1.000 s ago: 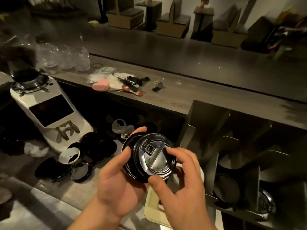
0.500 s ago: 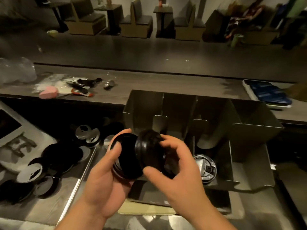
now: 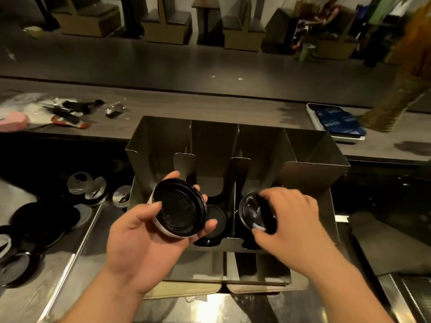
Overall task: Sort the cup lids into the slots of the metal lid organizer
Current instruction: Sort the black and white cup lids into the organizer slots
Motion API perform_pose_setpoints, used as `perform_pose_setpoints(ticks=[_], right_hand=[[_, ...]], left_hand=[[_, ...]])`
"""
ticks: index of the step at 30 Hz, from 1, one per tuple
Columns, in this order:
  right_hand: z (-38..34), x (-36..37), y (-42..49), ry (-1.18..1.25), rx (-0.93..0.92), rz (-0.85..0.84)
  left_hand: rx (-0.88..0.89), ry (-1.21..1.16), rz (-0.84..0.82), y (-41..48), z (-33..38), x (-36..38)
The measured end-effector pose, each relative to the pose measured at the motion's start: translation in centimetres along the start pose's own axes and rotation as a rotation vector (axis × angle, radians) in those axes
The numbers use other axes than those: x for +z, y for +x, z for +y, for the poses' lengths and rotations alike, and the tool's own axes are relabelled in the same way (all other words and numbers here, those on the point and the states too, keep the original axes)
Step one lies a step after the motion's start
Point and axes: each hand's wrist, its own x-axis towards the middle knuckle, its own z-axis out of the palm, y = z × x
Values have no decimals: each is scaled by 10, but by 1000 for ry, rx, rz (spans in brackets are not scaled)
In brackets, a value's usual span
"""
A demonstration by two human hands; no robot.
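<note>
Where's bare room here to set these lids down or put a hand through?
The organizer has a bare-looking far-right slot, beyond the right hand. The ledge behind is free between the clutter and the blue tray. Crowded: loose lids heaped on the left; the second slot from left already holds a lid.

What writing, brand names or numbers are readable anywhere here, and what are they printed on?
No text here can be read with certainty.
Blue packets in the white tray: pale printed marks, too blurred to read.
Black lid stack held in the left hand: faint raised marks, illegible.
Shiny lid gripped by the right hand: only glare, no legible lettering.
Metal organizer: no label visible.
</note>
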Motion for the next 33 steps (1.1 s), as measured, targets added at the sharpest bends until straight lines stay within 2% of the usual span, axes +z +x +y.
perform_pose_setpoints(ticks=[2,6,11,14,19,21,22,24,26,28,30,32,33], right_hand=[[-1,11,4,-112,-17,-81],[-3,25,16,-269,-21,-184],[1,36,24,-434,-63,-258],[2,43,27,-510,-62,-244],[7,39,24,-481,-69,-224],[8,32,19,-394,-85,-135],[7,27,15,-285,-103,-18],[4,11,5,88,-115,135],[-10,-3,3,498,-170,29],[-27,-12,4,722,-248,-178],[-35,-11,5,640,-373,-273],[-34,-7,3,541,-472,-188],[-31,-5,1,581,-463,-147]], left_hand=[[-12,15,-58,2,-2,-2],[-100,-133,-198,11,-7,-16],[-201,-273,-143,9,-14,-26],[-183,-299,-190,13,-17,-24],[-86,-202,-184,8,-24,-5],[-41,-133,-83,6,-25,3],[-34,-100,-43,4,-25,6],[-37,-36,-1,4,-28,11],[-51,66,35,4,-31,16],[-58,189,33,3,-34,21],[-72,271,-11,1,-36,27],[-77,296,-21,0,-36,29],[-72,289,-6,0,-35,28]])
